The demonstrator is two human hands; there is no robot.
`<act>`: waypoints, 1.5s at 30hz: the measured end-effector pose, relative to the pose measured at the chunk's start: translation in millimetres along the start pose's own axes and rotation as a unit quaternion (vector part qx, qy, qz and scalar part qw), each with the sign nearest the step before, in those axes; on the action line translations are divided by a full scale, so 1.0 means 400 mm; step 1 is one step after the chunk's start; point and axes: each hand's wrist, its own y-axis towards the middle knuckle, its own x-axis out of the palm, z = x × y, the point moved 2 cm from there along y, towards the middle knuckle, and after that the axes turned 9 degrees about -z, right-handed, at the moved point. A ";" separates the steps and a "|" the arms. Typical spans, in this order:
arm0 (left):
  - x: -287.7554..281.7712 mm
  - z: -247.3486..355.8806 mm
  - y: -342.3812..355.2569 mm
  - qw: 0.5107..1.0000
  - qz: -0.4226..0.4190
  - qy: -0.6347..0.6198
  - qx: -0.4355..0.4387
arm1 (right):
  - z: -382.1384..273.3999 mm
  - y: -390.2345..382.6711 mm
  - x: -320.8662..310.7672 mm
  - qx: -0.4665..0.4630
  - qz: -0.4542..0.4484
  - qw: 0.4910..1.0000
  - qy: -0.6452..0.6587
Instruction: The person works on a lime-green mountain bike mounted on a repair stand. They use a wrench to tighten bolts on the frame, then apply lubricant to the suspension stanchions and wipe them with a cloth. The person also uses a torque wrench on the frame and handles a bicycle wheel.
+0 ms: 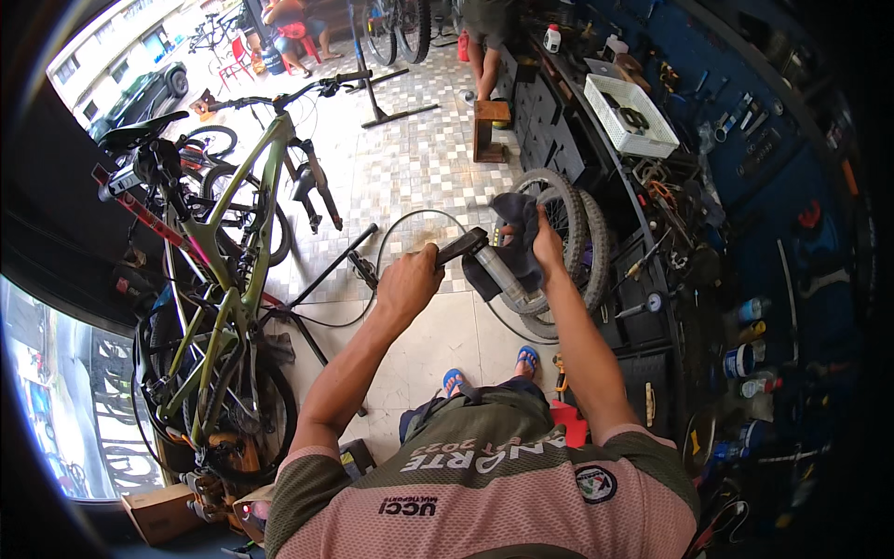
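Pink-and-olive cycling jersey worn with blue flip-flops

The mesh jersey is coloured pink across the chest and dark olive lower down. The short olive sleeves are edged in pink. White lettering is printed on the olive, dark lettering on the pink; a round badge is set at the right. Dark blue shorts are worn below.

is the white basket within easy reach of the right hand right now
Probably not: the right hand is holding the dark cloth, and the basket sits farther ahead to the right, past the wheels.
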 end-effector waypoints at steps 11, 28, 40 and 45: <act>-0.017 0.042 0.025 0.981 0.078 0.023 0.178 | 0.057 -0.134 0.065 0.164 -0.523 0.827 0.123; -0.059 -0.056 0.097 0.995 0.060 -0.084 0.002 | -0.219 -0.114 -0.047 -0.238 0.040 0.884 -0.400; -0.059 -0.014 0.085 0.995 0.087 -0.035 -0.014 | -0.129 -0.135 0.150 -0.329 -0.258 0.748 -0.515; -0.084 0.008 0.056 0.990 0.139 -0.009 0.014 | -0.081 -0.103 0.150 -0.333 0.078 0.772 -0.535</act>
